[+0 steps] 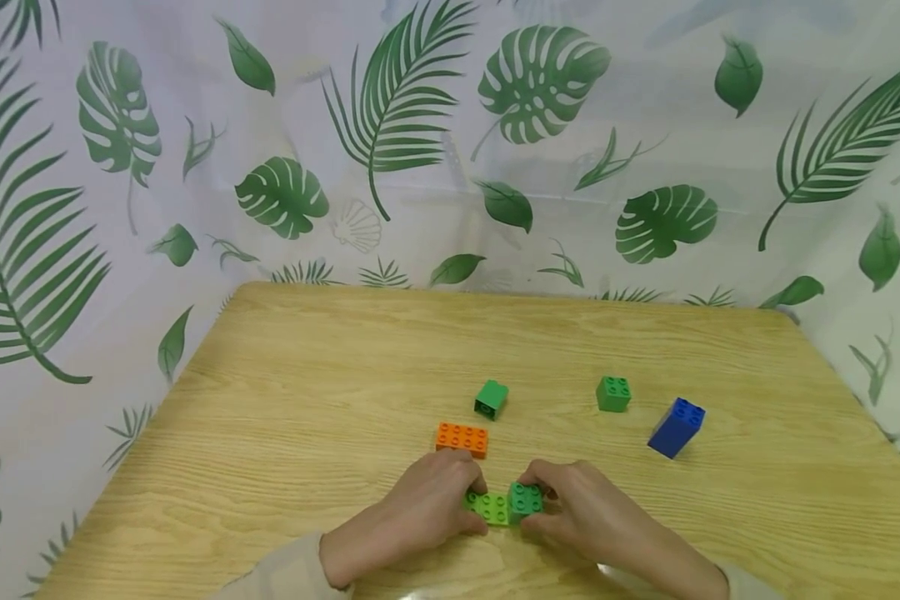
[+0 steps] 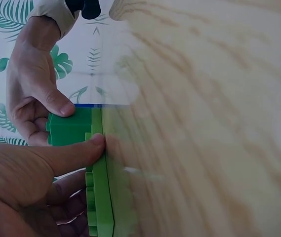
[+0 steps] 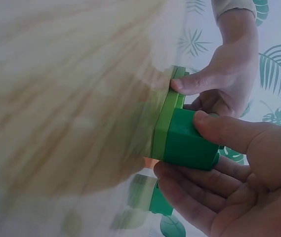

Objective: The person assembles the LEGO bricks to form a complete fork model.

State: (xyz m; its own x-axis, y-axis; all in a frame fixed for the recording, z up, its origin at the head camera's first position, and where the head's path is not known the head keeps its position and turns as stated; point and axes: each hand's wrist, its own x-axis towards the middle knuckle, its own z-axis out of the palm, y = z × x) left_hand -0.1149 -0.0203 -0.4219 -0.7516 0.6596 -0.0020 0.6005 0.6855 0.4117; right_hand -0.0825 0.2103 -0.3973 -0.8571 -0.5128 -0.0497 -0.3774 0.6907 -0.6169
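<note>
Left grip [image 1: 437, 498] pinches the lime plate [image 1: 492, 509], right grip [image 1: 581, 507] the green block [image 1: 526, 502] on it.

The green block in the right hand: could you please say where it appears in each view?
Head: the green block sits low, just right of centre.
Left wrist: the green block is left of centre, near mid-height.
Right wrist: the green block is right of centre, slightly below mid-height.
Shared landmark: the flat lime brick beneath it.
</note>
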